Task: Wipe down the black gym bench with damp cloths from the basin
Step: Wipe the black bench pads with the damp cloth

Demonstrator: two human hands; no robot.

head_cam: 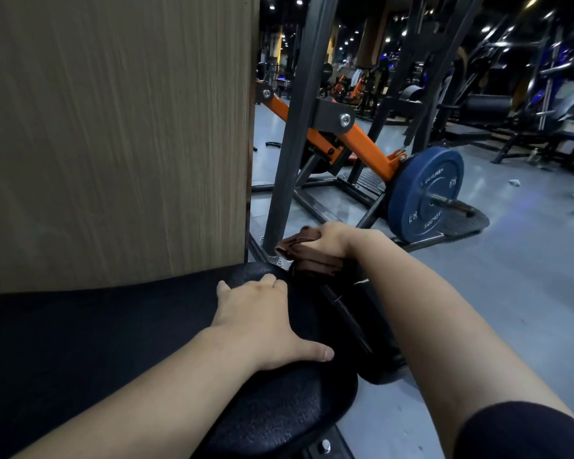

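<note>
A wood-grain panel (113, 137) fills the upper left and stands right behind the black gym bench (96, 342), whose textured pad runs across the lower left and ends in a rounded corner near the middle. Grey floor (511, 260) spreads to the right. A dark steel machine frame (289, 144) with an orange lever arm (362, 137) stands on it beyond the bench, and a blue weight plate (424, 193) sits on the arm's low end. The left hand (262, 319) lies flat on the pad by its right edge, its fingers (269, 281) straight and close together and the thumb spread wide toward the viewer, holding nothing. The right hand (332, 238) reaches past the pad's far corner, its fingers curled round a bunched brown cloth (312, 260), which is pressed against the dark side of the bench just below the pad. A dark sleeve (517, 432) covers the right upper arm.
</note>
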